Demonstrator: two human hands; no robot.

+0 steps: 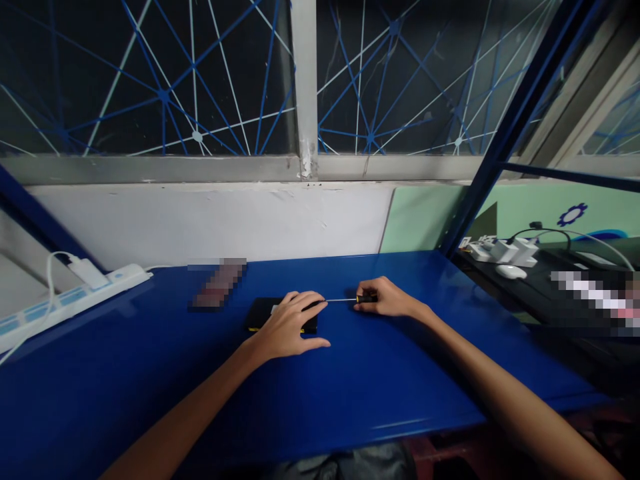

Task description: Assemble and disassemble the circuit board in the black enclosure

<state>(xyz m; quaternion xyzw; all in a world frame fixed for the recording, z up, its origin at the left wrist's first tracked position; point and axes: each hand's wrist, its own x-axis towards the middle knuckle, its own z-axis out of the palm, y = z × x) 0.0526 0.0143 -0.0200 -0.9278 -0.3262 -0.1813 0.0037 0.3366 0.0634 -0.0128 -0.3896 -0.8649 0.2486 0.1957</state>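
My right hand (387, 297) is closed around the dark handle of a screwdriver (342, 300), which has a yellow ring near its shaft. The thin metal shaft lies level and points left, its tip close to the fingertips of my left hand (287, 327). That hand rests over a flat black case (261, 313) with yellow along its front edge. Its fingers are stretched out and the thumb stands apart, free of the case. Part of the case is hidden under the palm and fingers. Something small and dark shows by the left fingertips; I cannot tell what it is.
A blue table (350, 387) carries everything, with a wall and windows behind. A blurred-out flat object (219, 285) lies left of the case. At far left is a white power strip (75, 300) with a cable. Chargers (515, 251) sit on a dark surface beyond the blue post.
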